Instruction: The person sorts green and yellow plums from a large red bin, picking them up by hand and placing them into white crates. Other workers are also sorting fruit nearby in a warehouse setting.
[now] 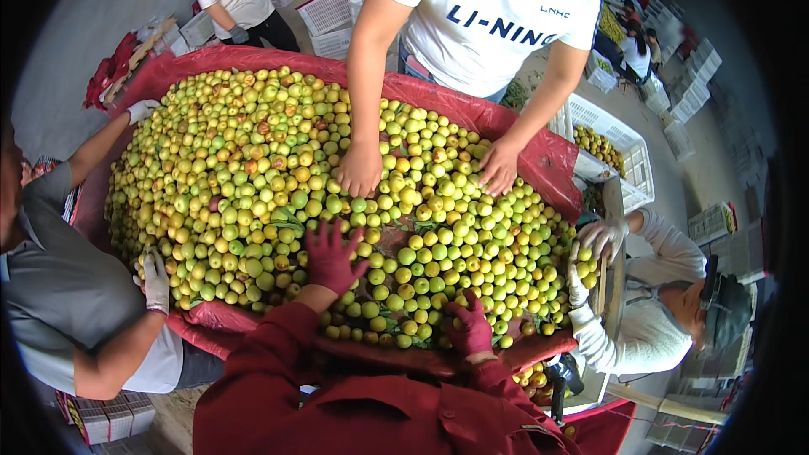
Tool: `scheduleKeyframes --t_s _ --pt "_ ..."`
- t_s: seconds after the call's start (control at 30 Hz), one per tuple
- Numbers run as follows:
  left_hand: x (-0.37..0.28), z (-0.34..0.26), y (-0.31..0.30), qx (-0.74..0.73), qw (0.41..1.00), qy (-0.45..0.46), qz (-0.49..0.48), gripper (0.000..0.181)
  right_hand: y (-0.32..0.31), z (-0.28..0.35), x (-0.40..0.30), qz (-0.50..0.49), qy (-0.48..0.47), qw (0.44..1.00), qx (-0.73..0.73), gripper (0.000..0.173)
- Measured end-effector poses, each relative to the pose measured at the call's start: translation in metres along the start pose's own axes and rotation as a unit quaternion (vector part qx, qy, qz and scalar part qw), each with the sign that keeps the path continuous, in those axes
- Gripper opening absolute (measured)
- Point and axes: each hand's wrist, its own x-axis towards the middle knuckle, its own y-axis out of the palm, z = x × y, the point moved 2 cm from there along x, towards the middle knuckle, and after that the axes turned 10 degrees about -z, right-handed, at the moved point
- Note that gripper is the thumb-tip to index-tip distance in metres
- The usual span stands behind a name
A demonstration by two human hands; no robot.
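Note:
Before me is a table lined with red plastic sheeting (208,322) and heaped with yellow-green jujubes (221,177), some with brown patches. My left hand (332,259), in a dark red glove, rests on the near middle of the heap, its fingers spread and nothing in its grasp. Further right, near the front edge, my right hand (471,327) wears a matching glove. Its fingers curl down among the jujubes; whether they grip one is hidden. Green leaves (287,220) lie among the fruit just beyond my left hand.
Opposite, a person's bare hands (361,167) touch the jujubes. Gloved hands of another person (155,281) rest at the left edge. At the right end, a person's gloved hands (600,237) hold several jujubes. White plastic crates (635,167) stand beyond, one containing fruit. A wooden frame (613,291) borders the right end.

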Motion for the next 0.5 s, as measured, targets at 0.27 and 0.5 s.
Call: scheduleKeyframes --t_s 0.27,0.5 --pt "0.0 -0.159 0.027 -0.161 0.981 0.092 0.054 0.08 -0.014 -0.036 0.054 -0.07 0.04 0.991 -0.105 0.033" --pt "-0.035 -0.201 0.031 -0.333 0.916 0.217 0.043 0.071 -0.029 -0.053 0.066 -0.064 0.036 0.993 -0.091 0.03"
